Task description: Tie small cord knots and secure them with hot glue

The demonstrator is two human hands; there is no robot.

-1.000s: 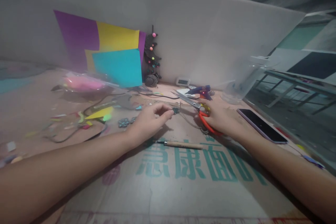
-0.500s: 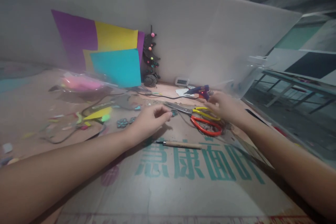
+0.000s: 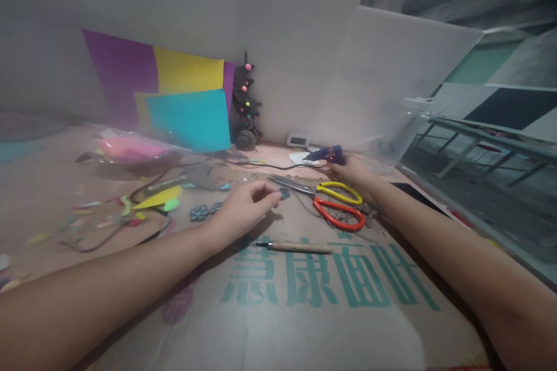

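Here, green characters 康面 [image 3: 310, 278] near left hand [image 3: 246, 208] with teal piece [image 3: 285, 192].

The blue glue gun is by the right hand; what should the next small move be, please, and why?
I would suggest securing the right hand around the blue glue gun: the hand is right at it, though how firmly it grips cannot be told. The left hand seems to pinch a small dark piece, and the scissors lie clear of both hands.
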